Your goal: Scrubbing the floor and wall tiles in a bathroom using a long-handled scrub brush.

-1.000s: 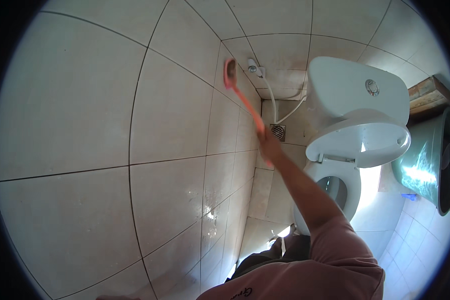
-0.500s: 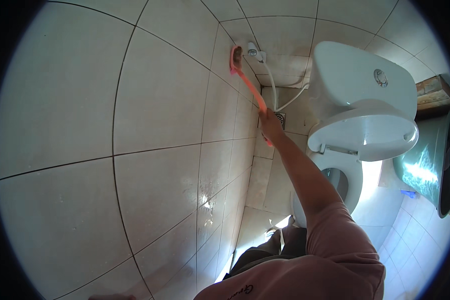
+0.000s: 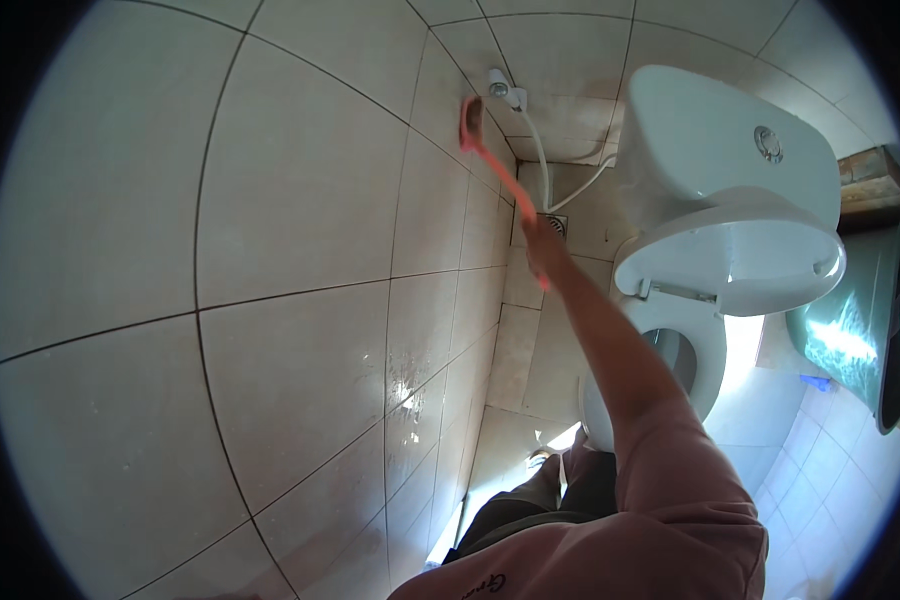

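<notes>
My right hand (image 3: 546, 248) is wrapped round the lower handle of a long pink-orange scrub brush (image 3: 506, 180). A short end of the handle sticks out below my fist. The brush's head, with its dark bristles, is up by the left tiled wall (image 3: 310, 230), close to the corner; I cannot tell whether it touches the tiles. Just right of the head, a white hand sprayer (image 3: 505, 90) hangs in a holder, its pale hose running down towards the floor drain (image 3: 558, 227). My left hand does not show.
A white toilet (image 3: 730, 150) stands at the right with its lid raised and seat down. Beyond it are a green tub (image 3: 840, 330) and a wooden piece (image 3: 875, 182). A small blue object (image 3: 816, 383) lies near the tub. Wet, shiny patches mark the left wall lower down.
My view has shifted slightly, and the brush head sits a little lower relative to the sprayer. My right hand keeps its grip. A dark shape at the lower left edge has almost left the picture.
</notes>
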### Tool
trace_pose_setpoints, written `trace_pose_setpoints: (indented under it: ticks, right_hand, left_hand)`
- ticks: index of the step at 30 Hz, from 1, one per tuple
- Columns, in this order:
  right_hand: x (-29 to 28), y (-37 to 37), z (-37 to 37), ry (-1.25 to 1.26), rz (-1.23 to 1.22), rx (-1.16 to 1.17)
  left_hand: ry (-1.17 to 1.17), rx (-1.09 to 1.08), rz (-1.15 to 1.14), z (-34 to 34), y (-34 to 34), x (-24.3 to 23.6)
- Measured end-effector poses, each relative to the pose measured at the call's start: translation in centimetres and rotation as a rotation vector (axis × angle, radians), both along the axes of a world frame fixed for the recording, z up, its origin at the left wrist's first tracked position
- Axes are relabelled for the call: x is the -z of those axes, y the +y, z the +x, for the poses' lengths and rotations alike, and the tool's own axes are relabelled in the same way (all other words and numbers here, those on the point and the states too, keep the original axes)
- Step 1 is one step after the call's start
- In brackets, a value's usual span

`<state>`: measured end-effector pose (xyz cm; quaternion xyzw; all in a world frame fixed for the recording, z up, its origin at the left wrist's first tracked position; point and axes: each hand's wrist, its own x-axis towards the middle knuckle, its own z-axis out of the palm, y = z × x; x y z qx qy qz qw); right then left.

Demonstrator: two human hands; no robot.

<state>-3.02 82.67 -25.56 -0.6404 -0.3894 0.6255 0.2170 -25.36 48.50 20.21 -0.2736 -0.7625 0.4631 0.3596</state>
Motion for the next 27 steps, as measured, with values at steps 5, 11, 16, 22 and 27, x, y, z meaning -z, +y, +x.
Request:
trace_pose_setpoints:
  ticks: [5,11,16,22,27]
  right_hand:
    - [3.2,-10.3,-1.6,-0.079,0.22,-0.098]
    - [3.8,-26.2,-0.6,-0.006,0.013,-0.262]
    - [4.1,-3.0,-1.1,0.012,-0.092,0.058]
    - [6.9,-12.6,-2.0,-0.086,0.109,-0.087]
    - [4.9,-24.0,-0.2,0.086,-0.092,-0.238]
  left_hand:
    - [0.07,0.079,-0.005,0.7,0.4,0.0]
    - [0.364,0.079,-0.316,1.6,2.0,-0.2]
    - [0.397,-0.039,-0.321,1.4,1.6,0.7]
    - [0.146,0.082,0.084,-0.9,0.0,0.5]
    - [-0.075,0.051,0.334,-1.6,0.0,0.0]
